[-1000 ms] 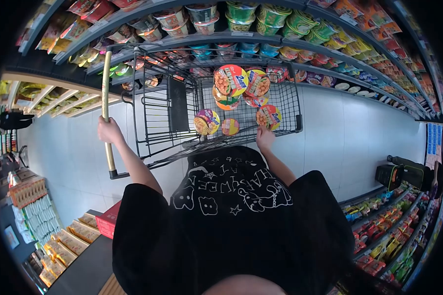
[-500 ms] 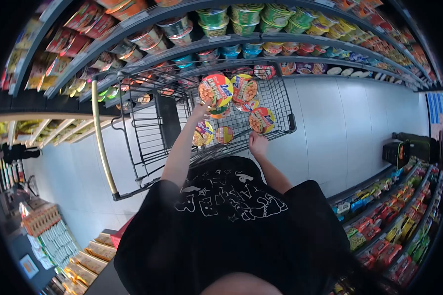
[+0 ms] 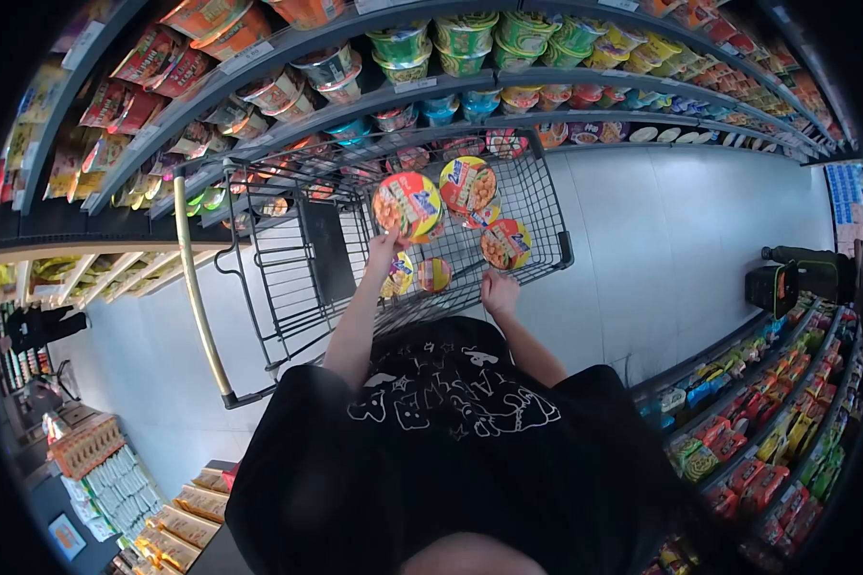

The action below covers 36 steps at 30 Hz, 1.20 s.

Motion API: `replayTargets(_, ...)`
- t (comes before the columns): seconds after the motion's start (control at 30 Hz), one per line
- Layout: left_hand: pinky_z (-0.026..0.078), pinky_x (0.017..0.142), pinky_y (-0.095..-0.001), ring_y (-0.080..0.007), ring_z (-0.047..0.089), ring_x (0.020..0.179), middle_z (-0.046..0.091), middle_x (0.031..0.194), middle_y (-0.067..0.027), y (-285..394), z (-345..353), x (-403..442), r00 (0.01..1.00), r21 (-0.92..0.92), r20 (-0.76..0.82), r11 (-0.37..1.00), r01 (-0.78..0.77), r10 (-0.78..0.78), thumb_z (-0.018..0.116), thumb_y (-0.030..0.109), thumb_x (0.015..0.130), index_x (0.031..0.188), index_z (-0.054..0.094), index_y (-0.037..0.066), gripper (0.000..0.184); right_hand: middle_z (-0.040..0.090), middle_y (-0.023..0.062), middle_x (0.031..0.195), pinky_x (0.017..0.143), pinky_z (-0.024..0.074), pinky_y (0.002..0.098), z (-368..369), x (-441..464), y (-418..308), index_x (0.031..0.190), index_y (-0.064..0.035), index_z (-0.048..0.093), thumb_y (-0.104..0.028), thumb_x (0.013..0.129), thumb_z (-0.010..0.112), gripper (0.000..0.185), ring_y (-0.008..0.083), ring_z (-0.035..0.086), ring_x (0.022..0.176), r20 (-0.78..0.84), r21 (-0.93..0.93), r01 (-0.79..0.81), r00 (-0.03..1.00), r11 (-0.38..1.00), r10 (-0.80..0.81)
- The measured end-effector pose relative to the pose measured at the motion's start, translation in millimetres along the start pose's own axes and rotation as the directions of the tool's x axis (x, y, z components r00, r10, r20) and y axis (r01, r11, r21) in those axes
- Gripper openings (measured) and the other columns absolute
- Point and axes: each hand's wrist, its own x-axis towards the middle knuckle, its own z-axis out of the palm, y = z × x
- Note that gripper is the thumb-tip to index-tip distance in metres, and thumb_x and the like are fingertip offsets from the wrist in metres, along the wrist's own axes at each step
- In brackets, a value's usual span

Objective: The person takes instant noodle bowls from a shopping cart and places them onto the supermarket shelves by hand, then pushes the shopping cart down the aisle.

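Cart (image 3: 566,251): in front of the black shirt (image 3: 431,450).
Left hand (image 3: 384,251): clamped on the near edge of a red-and-yellow cup (image 3: 408,202).
That cup's place: over the cart's basket.
Right hand (image 3: 500,291): apart from the left, curled beside the cart's near rim; whether it grips cannot be told.
Other cups (image 3: 469,185): in the cart.
Stocked shelves (image 3: 537,77): beyond the cart's far side.

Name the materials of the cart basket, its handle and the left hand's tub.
Cart basket: probably metal, dark finish, given thin crossing wires. Handle: smooth, gold-toned; metal or plastic, unclear. Tub: lid perhaps paper or foil, from its flat, printed face.
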Motion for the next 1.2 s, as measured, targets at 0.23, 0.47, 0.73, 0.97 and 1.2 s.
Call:
replayTargets(0.23, 0.046, 0.061, -0.0268, -0.0155, 0.056, 0.062, 0.058, 0.067, -0.0094, -31, -50, -84, 0.997, 0.029, -0.071, 0.999, 0.041, -0.038, 0.049, 0.038, 0.082, 0.066, 0.057, -0.004, 0.046, 0.053, 0.0122, 0.055, 0.056, 0.0404, 0.0411, 2, -4, 1, 0.069, -0.0105, 0.052, -0.021, 0.072, 0.047, 0.012, 0.0309, 0.054, 0.054, -0.015, -0.016, 0.005, 1.0, 1.0, -0.005)
replayTargets(0.47, 0.047, 0.058, -0.0268, -0.0148, 0.056, 0.057, 0.057, 0.063, -0.0067, -89, -97, -88, 0.976, 0.064, -0.125, 0.98, 0.19, -0.181, 0.054, 0.032, 0.081, 0.066, 0.056, 0.0, 0.036, 0.055, 0.0104, 0.058, 0.056, 0.0406, 0.0419, 4, -22, 0, 0.066, -0.0122, 0.053, -0.019, 0.069, 0.045, 0.011, 0.0308, 0.053, 0.056, -0.035, -0.002, -0.057, 0.998, 0.998, 0.057)
replayTargets(0.73, 0.045, 0.06, -0.0325, -0.0192, 0.052, 0.062, 0.054, 0.074, -0.0066, -112, -106, -91, 0.9, -0.048, 0.026, 0.899, 0.435, -0.434, 0.051, 0.036, 0.081, 0.076, 0.053, 0.003, 0.033, 0.054, 0.01, 0.067, 0.07, 0.038, 0.0382, -4, -61, -8, 0.063, -0.0081, 0.053, -0.016, 0.068, 0.048, 0.011, 0.0293, 0.052, 0.076, -0.075, 0.0, -0.079, 0.994, 0.997, 0.078)
replayTargets(0.97, 0.046, 0.06, -0.0377, -0.0252, 0.054, 0.075, 0.054, 0.087, -0.0119, -138, -124, -100, 0.781, 0.133, 0.003, 0.774, 0.619, -0.625, 0.045, 0.03, 0.084, 0.097, 0.047, 0.001, 0.032, 0.024, 0.0214, 0.126, 0.099, 0.0169, 0.0372, -5, -89, -58, 0.119, 0.0023, 0.027, -0.004, 0.061, 0.053, 0.064, 0.0321, 0.022, 0.119, -0.407, 0.178, -0.74, 0.545, 0.648, 0.733)
replayTargets(1.2, 0.049, 0.064, -0.0387, -0.0277, 0.056, 0.083, 0.052, 0.094, -0.0158, -143, -162, -96, 0.821, 0.249, 0.038, 0.801, 0.545, -0.57, 0.049, 0.02, 0.082, 0.101, 0.046, 0.001, 0.028, 0.018, 0.0224, 0.13, 0.102, 0.0111, 0.0321, 24, -100, -51, 0.128, 0.0034, 0.01, 0.01, 0.056, 0.05, 0.082, 0.031, 0.016, 0.123, -0.193, 0.591, -0.659, 0.444, 0.465, 0.875)
